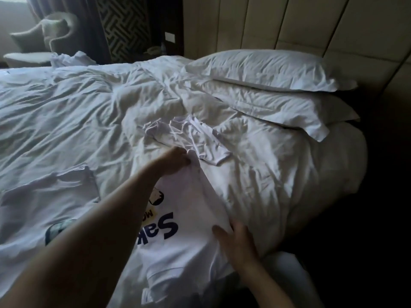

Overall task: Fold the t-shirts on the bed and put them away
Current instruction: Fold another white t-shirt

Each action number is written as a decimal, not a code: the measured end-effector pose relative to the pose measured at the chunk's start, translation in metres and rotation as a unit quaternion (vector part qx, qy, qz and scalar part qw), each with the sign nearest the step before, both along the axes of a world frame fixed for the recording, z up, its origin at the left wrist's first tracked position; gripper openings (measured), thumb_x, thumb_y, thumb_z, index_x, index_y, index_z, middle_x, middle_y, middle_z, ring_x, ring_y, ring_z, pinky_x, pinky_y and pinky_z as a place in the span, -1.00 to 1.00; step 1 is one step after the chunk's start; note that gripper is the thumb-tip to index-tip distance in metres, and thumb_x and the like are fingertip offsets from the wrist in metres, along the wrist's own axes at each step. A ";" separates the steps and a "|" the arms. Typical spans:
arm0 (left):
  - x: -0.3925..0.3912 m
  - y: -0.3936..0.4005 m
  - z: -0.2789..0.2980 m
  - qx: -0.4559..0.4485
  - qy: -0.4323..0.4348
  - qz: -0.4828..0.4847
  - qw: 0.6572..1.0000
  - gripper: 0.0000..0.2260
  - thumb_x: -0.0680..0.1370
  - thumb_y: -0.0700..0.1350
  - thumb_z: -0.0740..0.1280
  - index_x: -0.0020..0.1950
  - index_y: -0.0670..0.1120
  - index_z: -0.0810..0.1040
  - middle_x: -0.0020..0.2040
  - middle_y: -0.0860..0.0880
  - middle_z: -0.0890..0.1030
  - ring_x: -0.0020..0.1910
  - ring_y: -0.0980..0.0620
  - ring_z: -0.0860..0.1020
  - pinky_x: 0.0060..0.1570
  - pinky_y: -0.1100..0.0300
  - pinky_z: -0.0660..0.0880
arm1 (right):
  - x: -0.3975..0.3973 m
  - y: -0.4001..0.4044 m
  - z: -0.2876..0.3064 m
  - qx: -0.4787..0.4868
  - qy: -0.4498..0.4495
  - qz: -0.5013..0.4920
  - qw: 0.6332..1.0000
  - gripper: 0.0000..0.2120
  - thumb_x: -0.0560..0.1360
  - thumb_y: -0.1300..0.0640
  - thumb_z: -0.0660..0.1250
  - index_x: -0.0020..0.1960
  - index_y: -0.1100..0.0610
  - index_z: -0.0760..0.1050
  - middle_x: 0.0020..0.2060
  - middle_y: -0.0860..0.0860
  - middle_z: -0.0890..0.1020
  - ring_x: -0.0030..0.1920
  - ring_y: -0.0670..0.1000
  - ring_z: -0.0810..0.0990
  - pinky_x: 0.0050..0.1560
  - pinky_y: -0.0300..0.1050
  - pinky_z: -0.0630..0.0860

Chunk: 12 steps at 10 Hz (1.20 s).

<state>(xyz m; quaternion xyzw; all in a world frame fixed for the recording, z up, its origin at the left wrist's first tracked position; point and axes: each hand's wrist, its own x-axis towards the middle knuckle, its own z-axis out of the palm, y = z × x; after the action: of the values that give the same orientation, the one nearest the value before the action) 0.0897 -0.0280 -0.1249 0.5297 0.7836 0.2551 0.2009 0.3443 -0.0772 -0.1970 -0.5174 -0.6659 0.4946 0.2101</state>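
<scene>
Printed white t-shirt (184, 210) flat on bed (278, 174) near edge, left hand (175, 161) pinching far hem, right hand (233, 243) spread flat on side; light, limp, probably best gripped at corners.

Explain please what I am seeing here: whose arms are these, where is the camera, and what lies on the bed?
There is no machine, only a person with a camera worn on the head, looking down. The left hand grips the far edge of a white printed t-shirt; the right hand rests flat on its near side. The shirt lies on a rumpled white bed. Another t-shirt lies to the left, a crumpled one beyond, and two pillows are stacked by the headboard.
</scene>
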 end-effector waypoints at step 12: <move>-0.018 0.054 -0.074 0.086 -0.177 0.039 0.980 -0.65 0.48 -0.14 0.50 0.21 -0.20 0.54 -0.01 -0.11 0.55 -0.02 0.01 0.47 -0.03 0.18 0.38 | 0.027 0.090 -0.016 -0.092 0.070 0.081 0.990 -0.89 0.61 0.13 0.29 -0.01 0.07 0.60 -0.11 0.02 0.70 -0.10 -0.07 0.66 -0.01 -0.14 0.57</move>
<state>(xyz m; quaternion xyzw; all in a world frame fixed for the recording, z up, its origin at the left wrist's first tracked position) 0.0712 0.0256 -0.1987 0.4608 0.7308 0.4185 0.2801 0.3708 0.0127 -0.2134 -0.4427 -0.6411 0.6044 0.1666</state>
